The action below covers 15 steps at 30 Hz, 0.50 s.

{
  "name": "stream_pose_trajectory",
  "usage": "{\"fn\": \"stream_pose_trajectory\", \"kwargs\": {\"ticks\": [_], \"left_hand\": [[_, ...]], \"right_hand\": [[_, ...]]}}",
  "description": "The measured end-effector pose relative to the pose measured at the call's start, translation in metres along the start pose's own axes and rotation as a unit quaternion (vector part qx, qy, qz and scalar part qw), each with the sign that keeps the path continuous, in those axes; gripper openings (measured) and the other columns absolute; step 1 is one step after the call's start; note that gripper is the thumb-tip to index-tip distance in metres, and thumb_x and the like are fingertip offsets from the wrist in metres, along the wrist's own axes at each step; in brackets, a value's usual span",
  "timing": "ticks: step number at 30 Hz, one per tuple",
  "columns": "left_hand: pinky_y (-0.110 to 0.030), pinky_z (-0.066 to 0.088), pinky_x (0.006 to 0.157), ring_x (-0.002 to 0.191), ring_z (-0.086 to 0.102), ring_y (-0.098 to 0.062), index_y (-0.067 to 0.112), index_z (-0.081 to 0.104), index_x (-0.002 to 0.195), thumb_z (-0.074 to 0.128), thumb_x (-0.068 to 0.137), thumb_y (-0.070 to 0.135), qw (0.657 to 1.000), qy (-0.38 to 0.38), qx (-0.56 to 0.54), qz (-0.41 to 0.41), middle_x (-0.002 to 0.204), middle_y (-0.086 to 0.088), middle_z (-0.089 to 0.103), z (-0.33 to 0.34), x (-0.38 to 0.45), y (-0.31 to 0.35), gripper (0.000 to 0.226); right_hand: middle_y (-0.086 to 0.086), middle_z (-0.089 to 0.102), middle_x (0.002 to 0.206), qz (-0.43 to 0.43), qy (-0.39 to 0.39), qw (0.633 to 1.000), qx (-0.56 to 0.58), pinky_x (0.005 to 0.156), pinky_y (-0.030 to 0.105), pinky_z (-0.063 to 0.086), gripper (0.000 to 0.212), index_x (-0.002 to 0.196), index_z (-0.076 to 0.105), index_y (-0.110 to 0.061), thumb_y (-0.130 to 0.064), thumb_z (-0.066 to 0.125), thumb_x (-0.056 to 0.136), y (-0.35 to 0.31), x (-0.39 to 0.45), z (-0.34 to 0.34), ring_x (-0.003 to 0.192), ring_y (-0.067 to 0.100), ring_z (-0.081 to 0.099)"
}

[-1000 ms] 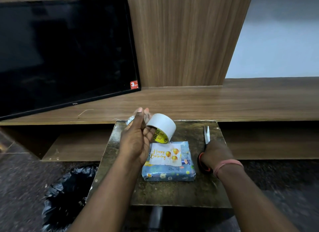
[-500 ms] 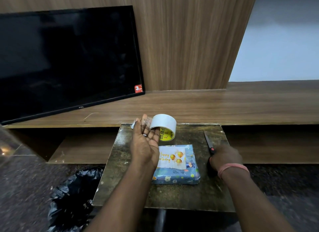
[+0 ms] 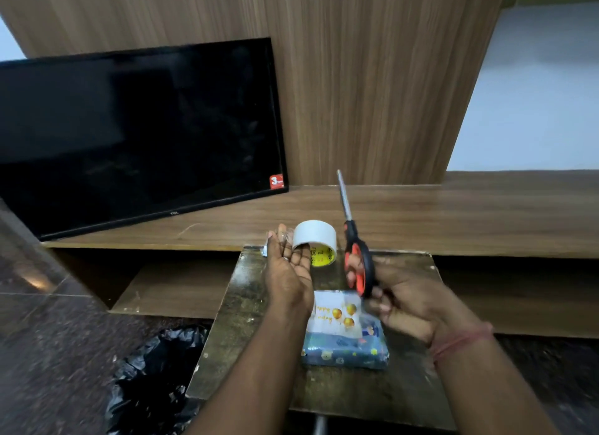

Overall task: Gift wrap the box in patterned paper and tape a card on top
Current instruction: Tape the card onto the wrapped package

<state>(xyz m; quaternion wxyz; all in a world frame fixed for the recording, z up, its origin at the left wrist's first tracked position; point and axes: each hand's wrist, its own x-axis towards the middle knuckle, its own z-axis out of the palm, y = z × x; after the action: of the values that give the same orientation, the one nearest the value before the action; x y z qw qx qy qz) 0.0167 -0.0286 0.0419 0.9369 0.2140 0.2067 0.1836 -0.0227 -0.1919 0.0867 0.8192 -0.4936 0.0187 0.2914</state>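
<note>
Lying at lower centre of the frame, the wrapped box point(image 3: 346, 344) is seen on a scuffed, dark small table point(image 3: 405, 386), glossy blue patterned paper creased at its edges, a white birthday card point(image 3: 337, 311) with gold balloons resting on top. Just above it, a broad white tape roll point(image 3: 315, 240) with a yellow core is carried on the fingers of the left hand point(image 3: 287, 272), which are threaded through the ring. Orange-handled scissors point(image 3: 355, 250) are gripped by the right hand point(image 3: 408, 301), blades pressed together and pointed upward. The loose card could be knocked askew, or the tape could stick to itself, should the cut be rushed. A black television point(image 3: 136, 136) fills the upper left; a crumpled black bin bag point(image 3: 152, 389) sits lower left.
</note>
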Motion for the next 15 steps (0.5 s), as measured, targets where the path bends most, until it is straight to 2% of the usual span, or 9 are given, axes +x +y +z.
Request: {"fn": "stream_pose_trajectory", "kwargs": {"ticks": [3,5,9,13,15], "left_hand": [[-0.04,0.051,0.108,0.125,0.064,-0.023,0.008,0.06,0.137,0.054,0.105,0.037,1.0,-0.005,-0.013,0.003,0.14,-0.01,0.063,0.005,0.01,-0.003,0.044],[-0.045,0.047,0.112,0.122,0.065,-0.024,0.012,0.065,0.13,0.055,0.104,0.039,1.0,-0.001,-0.021,-0.002,0.133,-0.009,0.067,0.006,0.017,-0.006,0.038],[-0.046,0.045,0.115,0.124,0.064,-0.024,0.014,0.066,0.128,0.056,0.103,0.04,1.0,0.01,-0.027,0.0,0.135,-0.008,0.066,0.007,0.026,-0.008,0.037],[-0.027,0.053,0.097,0.106,0.065,-0.008,0.01,0.059,0.14,0.049,0.107,0.037,0.999,0.023,-0.009,0.03,0.136,-0.001,0.063,0.011,0.028,-0.002,0.044],[-0.032,0.053,0.102,0.109,0.064,-0.008,0.01,0.056,0.143,0.045,0.108,0.039,0.999,0.009,0.01,0.036,0.129,0.001,0.064,0.012,0.029,-0.001,0.047]], "right_hand": [[0.009,0.055,0.079,0.056,-0.161,0.983,0.07,0.034,0.017,0.033,0.047,0.097,0.063,-0.007,-0.045,0.083,0.078,0.015,0.008,0.009,0.045,0.006,0.04],[0.007,0.053,0.082,0.087,-0.201,0.974,0.066,0.035,0.017,0.034,0.064,0.097,0.064,-0.008,-0.063,0.082,0.07,0.023,0.017,0.007,0.049,0.006,0.037],[0.006,0.05,0.084,0.138,-0.219,0.964,0.064,0.035,0.018,0.033,0.075,0.1,0.058,-0.01,-0.077,0.073,0.069,0.03,0.032,-0.001,0.052,0.008,0.037],[0.007,0.051,0.083,0.161,-0.223,0.961,0.016,0.034,0.016,0.029,0.074,0.097,0.059,-0.01,-0.079,0.067,0.072,0.029,0.037,-0.003,0.051,0.007,0.037],[0.006,0.052,0.083,0.159,-0.206,0.965,-0.023,0.033,0.015,0.027,0.074,0.096,0.06,-0.011,-0.08,0.067,0.071,0.031,0.038,-0.002,0.051,0.006,0.034]]}}
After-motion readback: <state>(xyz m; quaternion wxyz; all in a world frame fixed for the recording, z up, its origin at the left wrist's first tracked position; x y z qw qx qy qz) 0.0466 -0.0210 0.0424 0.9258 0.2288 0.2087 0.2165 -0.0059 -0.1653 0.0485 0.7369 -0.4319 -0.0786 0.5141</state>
